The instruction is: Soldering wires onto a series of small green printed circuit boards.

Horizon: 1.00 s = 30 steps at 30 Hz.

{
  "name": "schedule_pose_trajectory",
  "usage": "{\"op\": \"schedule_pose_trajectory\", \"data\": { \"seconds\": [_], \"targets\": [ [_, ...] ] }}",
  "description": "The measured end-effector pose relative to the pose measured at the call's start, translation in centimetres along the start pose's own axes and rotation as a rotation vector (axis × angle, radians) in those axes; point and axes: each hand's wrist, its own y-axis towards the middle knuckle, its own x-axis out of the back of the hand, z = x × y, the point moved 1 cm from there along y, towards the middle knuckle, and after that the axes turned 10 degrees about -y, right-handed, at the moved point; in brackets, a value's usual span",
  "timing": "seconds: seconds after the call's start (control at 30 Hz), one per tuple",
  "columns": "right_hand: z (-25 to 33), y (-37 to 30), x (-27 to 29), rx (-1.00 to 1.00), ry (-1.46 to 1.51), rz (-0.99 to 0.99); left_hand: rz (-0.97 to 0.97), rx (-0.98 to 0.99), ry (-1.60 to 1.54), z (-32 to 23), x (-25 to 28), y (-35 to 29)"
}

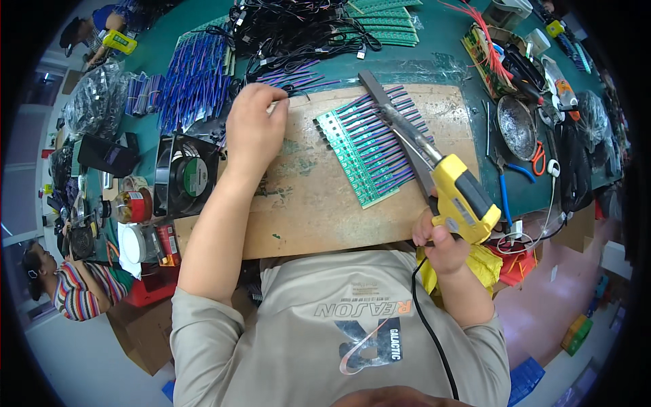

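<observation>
My right hand (444, 244) grips the handle of a yellow soldering gun (466, 200), whose metal barrel points up and left over the work board. Beneath the barrel lies a panel of small green circuit boards (356, 163) with rows of purple and black wires along its right side. A long dark bar (407, 146) rests across those wires. My left hand (258, 125) is at the board's far left edge, fingers curled together beside black cables and loose wires; what they hold, if anything, is hidden.
A heap of black cables (291, 34) and blue-purple wire bundles (196, 78) cover the far side. Left stands a black fan (186, 176). On the right are a metal dish (517, 127) and blue-handled pliers (505, 183). The gun's black cord (427, 319) hangs across my shirt. Other people sit at left.
</observation>
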Motion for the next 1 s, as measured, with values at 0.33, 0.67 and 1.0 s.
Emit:
{"op": "schedule_pose_trajectory", "data": {
  "seconds": [0.33,0.67,1.0],
  "targets": [
    [-0.7,0.6,-0.2,-0.027,0.040,-0.010,-0.035,-0.046,0.436,1.0,2.0,-2.9],
    [-0.6,1.1,0.0,-0.003,0.059,0.084,0.052,-0.015,0.178,-1.9,1.1,-7.2],
    [-0.5,1.1,-0.1,-0.031,0.057,0.090,0.065,0.203,0.503,0.5,0.5,-4.2]
  ]
}}
